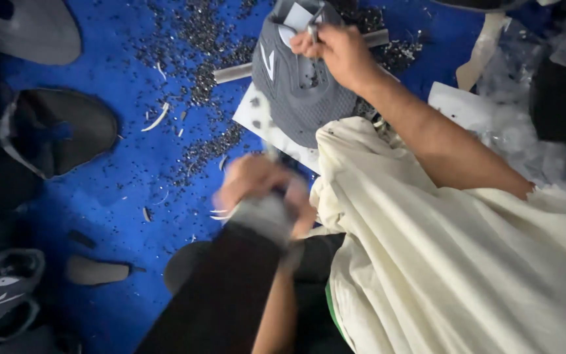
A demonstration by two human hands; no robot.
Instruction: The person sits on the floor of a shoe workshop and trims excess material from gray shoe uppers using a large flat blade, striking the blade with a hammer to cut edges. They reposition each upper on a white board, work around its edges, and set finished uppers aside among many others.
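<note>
The right hand (335,49) is clamped on a small metal tool (314,26), pressing at the top of a grey shoe upper (299,92) that lies on the blue floor (119,190) among dark scraps (201,78). The left hand (257,190) is blurred; it seems closed around a grey piece (263,216), just beside the cream cloth (440,262).

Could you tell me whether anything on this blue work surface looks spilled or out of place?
Yes: dark scrap bits lie scattered across the blue surface beside the grey shoe upper that the right hand grips, with pale trimmed slivers among them. The left hand is too blurred to judge.
</note>
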